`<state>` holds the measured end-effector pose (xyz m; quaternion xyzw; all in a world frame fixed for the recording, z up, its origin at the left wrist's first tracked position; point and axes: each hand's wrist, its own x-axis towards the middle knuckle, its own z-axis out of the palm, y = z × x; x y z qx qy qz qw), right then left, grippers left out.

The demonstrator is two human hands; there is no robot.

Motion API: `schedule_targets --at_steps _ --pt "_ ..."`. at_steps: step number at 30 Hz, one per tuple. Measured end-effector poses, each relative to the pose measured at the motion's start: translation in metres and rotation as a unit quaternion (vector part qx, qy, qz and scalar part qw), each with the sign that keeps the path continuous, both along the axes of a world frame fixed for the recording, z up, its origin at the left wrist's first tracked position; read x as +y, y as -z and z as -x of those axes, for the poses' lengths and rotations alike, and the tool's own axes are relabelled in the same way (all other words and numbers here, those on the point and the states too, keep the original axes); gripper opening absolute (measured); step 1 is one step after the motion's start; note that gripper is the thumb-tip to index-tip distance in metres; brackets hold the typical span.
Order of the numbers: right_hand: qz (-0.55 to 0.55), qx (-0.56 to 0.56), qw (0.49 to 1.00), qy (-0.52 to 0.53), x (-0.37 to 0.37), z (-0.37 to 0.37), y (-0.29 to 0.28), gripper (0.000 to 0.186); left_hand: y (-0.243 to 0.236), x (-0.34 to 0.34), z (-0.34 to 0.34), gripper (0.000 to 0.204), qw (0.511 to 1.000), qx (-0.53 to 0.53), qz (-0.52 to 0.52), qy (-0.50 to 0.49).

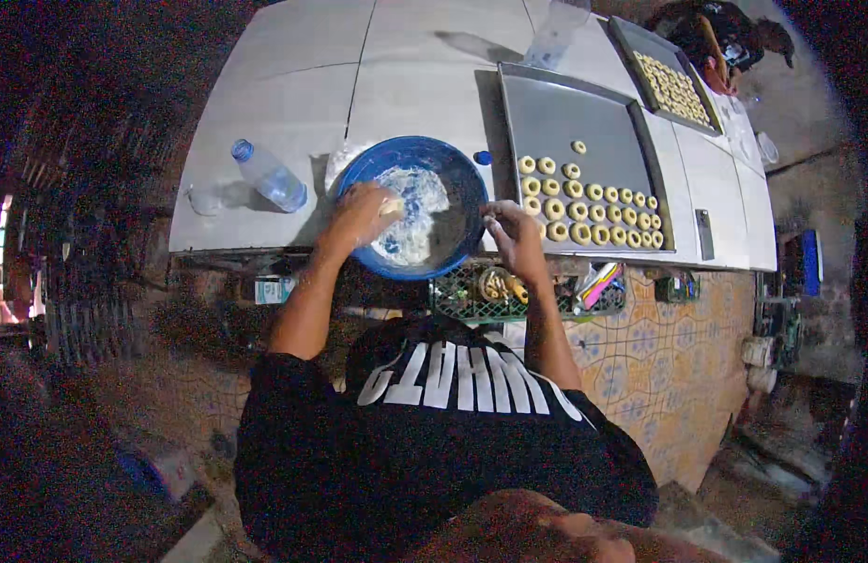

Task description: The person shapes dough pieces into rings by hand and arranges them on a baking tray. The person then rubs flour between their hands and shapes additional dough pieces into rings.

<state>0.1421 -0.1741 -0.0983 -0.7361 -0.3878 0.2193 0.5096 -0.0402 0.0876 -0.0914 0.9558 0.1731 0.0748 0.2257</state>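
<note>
Your left hand (361, 214) is pinching dough (393, 206) inside the blue bowl (457, 178); your right hand (511, 235) is closing on a small piece, the baking tray (565, 113) lying just right of it.

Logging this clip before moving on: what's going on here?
A person stands at a pale table. Their left hand reaches into a round blue bowl of white dough, while their right hand pinches a small piece at the bowl's rim. Beside it, a grey metal baking tray holds rows of ring-shaped dough pieces.
</note>
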Motion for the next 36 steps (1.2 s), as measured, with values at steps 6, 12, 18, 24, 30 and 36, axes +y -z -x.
schedule_targets --at_steps 6,12,18,24,30,36 --pt "-0.043 -0.140 0.987 0.063 0.017 0.031 -0.027 0.034 -0.036 -0.022 -0.015 0.040 0.980 -0.118 0.160 0.005" --pt "-0.110 0.030 0.993 -0.011 0.041 0.055 -0.054 0.045 -0.053 -0.056 -0.023 0.047 0.962 -0.204 0.179 0.006" --pt "-0.149 0.019 0.988 0.041 0.051 0.061 -0.053 0.035 -0.055 -0.064 -0.019 0.050 0.921 -0.259 0.286 0.058" --pt "-0.139 0.080 0.983 0.085 0.053 0.065 -0.055 0.028 -0.052 -0.073 -0.016 0.042 0.882 -0.305 0.353 0.065" --pt "-0.166 0.179 0.968 0.054 0.050 0.059 -0.059 0.026 -0.048 -0.068 -0.014 0.023 0.786 -0.322 0.528 0.016" --pt "-0.161 -0.079 0.984 0.012 0.054 0.079 -0.075 0.043 -0.044 -0.065 -0.021 0.020 0.818 -0.293 0.494 -0.038"
